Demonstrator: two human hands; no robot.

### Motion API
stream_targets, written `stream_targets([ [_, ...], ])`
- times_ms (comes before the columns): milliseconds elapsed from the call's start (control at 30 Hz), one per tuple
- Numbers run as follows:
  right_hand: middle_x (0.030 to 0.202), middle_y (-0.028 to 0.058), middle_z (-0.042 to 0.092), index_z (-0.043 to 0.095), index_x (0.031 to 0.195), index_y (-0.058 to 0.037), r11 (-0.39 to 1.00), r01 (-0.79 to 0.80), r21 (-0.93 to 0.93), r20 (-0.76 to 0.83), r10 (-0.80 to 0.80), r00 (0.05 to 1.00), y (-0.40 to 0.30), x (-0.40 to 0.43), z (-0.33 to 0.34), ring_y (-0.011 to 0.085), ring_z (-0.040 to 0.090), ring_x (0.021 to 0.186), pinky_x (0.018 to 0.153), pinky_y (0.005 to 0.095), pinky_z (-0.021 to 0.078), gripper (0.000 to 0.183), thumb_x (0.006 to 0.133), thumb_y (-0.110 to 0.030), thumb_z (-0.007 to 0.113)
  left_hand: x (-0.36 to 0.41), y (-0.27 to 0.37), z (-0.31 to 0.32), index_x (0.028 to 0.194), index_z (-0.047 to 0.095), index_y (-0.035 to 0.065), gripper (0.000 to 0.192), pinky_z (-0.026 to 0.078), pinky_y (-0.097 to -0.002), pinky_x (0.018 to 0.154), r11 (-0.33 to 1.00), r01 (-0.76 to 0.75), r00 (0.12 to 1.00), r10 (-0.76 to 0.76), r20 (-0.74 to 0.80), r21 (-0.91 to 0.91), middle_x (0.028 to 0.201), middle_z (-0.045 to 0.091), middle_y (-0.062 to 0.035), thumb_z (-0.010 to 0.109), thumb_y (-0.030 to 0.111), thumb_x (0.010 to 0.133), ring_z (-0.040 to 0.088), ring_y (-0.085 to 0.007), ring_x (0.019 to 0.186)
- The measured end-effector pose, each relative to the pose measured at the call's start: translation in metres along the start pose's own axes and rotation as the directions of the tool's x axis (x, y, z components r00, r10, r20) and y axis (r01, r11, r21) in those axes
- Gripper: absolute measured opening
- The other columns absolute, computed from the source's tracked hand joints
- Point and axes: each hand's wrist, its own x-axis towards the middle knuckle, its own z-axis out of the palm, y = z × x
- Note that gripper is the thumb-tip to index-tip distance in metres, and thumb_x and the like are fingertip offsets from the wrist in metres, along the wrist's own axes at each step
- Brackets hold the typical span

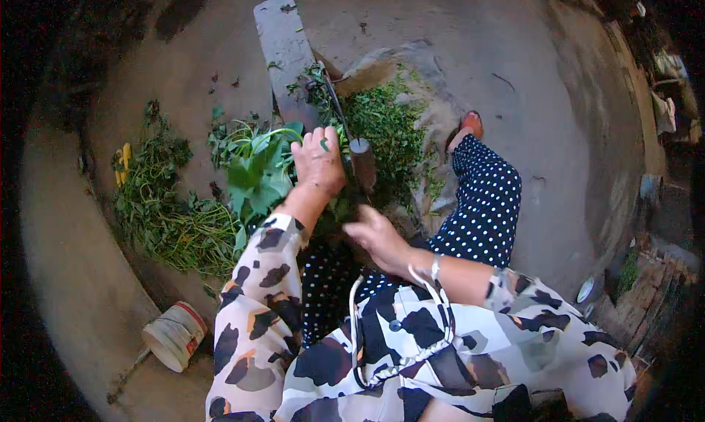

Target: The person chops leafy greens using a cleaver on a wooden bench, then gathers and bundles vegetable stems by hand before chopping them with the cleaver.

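My left hand (319, 163) is closed around a bunch of green leafy stems (261, 174), whose broad leaves spread out to its left. It lies at the near end of a long board (283, 47). Along the board's right side runs a dark metal blade (335, 99), with a wooden cylindrical handle (363, 166) at its near end. My right hand (380, 239), slightly blurred, is nearer to me than the handle and apart from it. Its fingers point left, partly curled, and whether they hold anything is unclear. Chopped greens (385, 119) lie right of the blade on a crumpled sheet (440, 99).
A heap of uncut leafy stems (176, 229) lies on the floor at left, with yellow objects (125, 160) at its edge. A white bucket (175, 336) lies tipped at lower left. My foot (471, 125) rests beside the sheet. Wooden planks (644, 298) are at far right.
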Motion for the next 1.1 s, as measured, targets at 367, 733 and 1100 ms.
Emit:
stream_targets([
  [367, 0.092, 0.0093, 0.062, 0.058, 0.101, 0.0004, 0.988, 0.068, 0.141, 0.298, -0.108, 0.948, -0.008, 0.099, 0.072, 0.0229, 0.062, 0.077, 0.069, 0.0362, 0.0531, 0.028, 0.074, 0.004, 0.06, 0.017, -0.062, -0.033, 0.113, 0.054, 0.0017, 0.074, 0.046, -0.0359, 0.088, 0.87, -0.028, 0.983, 0.114, 0.146, -0.492, 0.101, 0.063, -0.0174, 0.077, 0.015, 0.044, 0.059, -0.0295, 0.099],
  [733, 0.101, 0.0099, 0.057, 0.055, 0.103, -0.0055, 0.208, 0.978, 0.02, 0.869, -0.486, 0.086, -0.126, 0.084, 0.194, 0.0216, 0.054, 0.087, 0.076, 0.0349, 0.0457, 0.021, 0.084, -0.013, 0.052, 0.011, -0.117, -0.331, 0.113, 0.053, 0.0065, 0.072, 0.047, -0.0391, 0.085, 0.957, -0.286, 0.477, 0.182, -0.86, 0.044, 0.103, 0.06, -0.0142, 0.078, 0.014, 0.046, 0.058, -0.0323, 0.096],
  [1100, 0.126, 0.0124, 0.05, 0.05, 0.122, -0.0039, 0.01, 0.982, 0.191, 0.744, -0.654, -0.138, -0.161, 0.079, 0.206, 0.0255, 0.047, 0.113, 0.101, 0.0376, 0.0345, 0.038, 0.087, -0.02, 0.05, -0.019, -0.095, -0.221, 0.119, 0.044, 0.0034, 0.078, 0.042, -0.0441, 0.089, 0.977, -0.137, 0.429, 0.21, -0.879, 0.167, 0.11, 0.054, -0.0187, 0.077, 0.015, 0.049, 0.053, -0.0372, 0.104],
])
